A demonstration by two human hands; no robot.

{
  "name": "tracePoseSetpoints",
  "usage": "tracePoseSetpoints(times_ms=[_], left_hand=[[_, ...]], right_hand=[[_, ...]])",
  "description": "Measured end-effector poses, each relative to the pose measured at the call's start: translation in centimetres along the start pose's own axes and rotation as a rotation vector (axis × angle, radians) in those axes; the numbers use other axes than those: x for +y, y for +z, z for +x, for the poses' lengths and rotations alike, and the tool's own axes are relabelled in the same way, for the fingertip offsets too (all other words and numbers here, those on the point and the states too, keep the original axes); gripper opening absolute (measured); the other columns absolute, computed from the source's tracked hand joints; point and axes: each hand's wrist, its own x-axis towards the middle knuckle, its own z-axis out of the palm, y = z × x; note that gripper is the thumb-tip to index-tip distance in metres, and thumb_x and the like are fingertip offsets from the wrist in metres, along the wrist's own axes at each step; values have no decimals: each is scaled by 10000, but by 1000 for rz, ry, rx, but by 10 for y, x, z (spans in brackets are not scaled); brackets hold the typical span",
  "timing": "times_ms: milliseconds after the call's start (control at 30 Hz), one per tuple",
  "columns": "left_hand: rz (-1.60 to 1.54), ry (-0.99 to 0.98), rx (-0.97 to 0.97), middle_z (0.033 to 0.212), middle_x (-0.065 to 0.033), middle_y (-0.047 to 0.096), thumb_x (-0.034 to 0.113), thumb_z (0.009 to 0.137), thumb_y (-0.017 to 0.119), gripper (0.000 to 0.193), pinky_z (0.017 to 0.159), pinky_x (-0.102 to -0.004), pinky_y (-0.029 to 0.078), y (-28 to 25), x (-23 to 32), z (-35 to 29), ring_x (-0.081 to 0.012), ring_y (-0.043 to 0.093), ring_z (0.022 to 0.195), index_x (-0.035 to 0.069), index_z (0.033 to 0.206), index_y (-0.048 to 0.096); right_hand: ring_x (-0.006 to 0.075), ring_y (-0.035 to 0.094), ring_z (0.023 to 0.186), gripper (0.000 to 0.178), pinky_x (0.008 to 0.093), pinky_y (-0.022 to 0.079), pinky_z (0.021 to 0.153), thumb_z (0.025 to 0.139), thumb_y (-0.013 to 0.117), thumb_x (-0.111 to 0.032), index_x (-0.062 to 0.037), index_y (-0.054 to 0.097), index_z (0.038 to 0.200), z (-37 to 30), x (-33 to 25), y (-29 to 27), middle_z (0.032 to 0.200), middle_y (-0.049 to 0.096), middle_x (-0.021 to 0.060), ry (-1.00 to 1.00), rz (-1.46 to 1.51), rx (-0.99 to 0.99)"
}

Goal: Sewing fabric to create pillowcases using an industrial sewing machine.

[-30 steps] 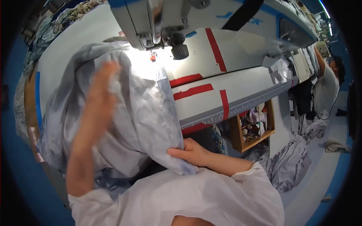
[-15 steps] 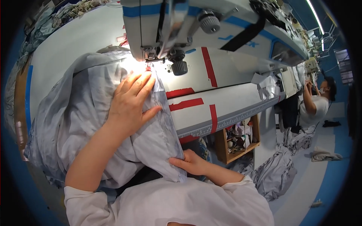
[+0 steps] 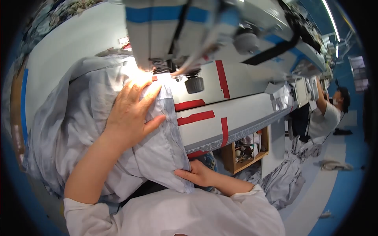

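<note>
Two hands [image 3: 132, 112] [image 3: 200, 173], one cloth [image 3: 90, 112] (probably)

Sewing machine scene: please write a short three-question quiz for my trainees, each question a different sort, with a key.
1. Which hand lies nearer the sewing head?
2. True or false: the right hand is off the pale grey fabric.
3. Fill in: the tape strips just right of the fabric are ____.

Key:
1. The left hand.
2. False; the right hand holds its edge.
3. Red.

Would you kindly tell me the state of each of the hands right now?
Left hand: open, palm down on the pale cloth.
Right hand: closed, gripping the cloth's edge.
</note>
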Motion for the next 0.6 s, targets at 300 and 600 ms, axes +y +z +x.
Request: tracePoseSetpoints(times_ms=[300,600], left_hand=[[-8,-23,-242,1452,-227,283,407,816,599,758,1088,-510,202,-43,74,-83,-374,238,1364,11,1397,318],[25,-176,219,1287,-186,499,-37,827,504,486,1027,-376,356,-70,47,-87,-323,488,1187,24,1307,457]], right_hand=[[61,511,691,419,277,450,617,930,551,-344,61,615,846,-2,-6,28,703,602,39,-50,88,-12],[104,485,587,453,321,424,546,934,527,-358,62,590,778,7,-5,51,589,530,88,-49,-54,75]])
